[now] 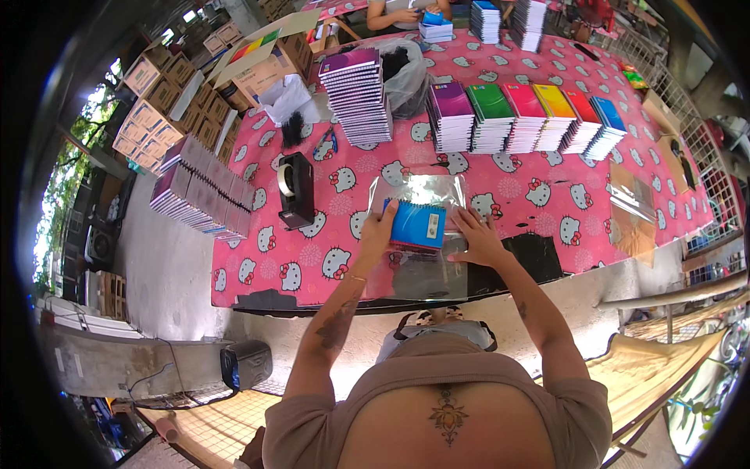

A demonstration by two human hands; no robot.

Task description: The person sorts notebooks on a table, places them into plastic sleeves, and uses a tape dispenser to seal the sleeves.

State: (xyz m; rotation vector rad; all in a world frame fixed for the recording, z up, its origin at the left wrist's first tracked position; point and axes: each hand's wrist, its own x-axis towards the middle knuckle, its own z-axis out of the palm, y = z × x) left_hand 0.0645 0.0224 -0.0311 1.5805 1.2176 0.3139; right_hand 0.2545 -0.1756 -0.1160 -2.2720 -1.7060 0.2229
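Blue notebooks (pixel 418 225), a small stack with a spiral-bound one on top, sit near the front edge of the table (pixel 258 270), lying on a clear plastic bag (pixel 418 195) whose shiny upper part spreads toward the middle of the table. We have our left hand (pixel 378 231) gripping the stack's left side, thumb and fingers curled against it. Our right hand (pixel 478 238) lies flat with fingers spread, touching the stack's right edge and pressing on the plastic beside it. Neither hand is clenched into a fist; both are busy with this one stack.

We judge the packing of this stack to be only partly done: the notebooks are gathered and squared up, but the film looks open and loose around them, and we cannot tell whether the stack is already inside the bag or merely on top of it. Sealing looks not yet done. A black tape dispenser (pixel 295 190) stands to the left of the stack, untouched, and more clear bags (pixel 633 211) lie toward the right edge.

Much work seems left. A row of coloured notebook stacks (pixel 523 117) stands across the far middle of the table, a tall purple-topped pile (pixel 358 95) rises to its left, and another long row (pixel 201 187) lines the left edge.
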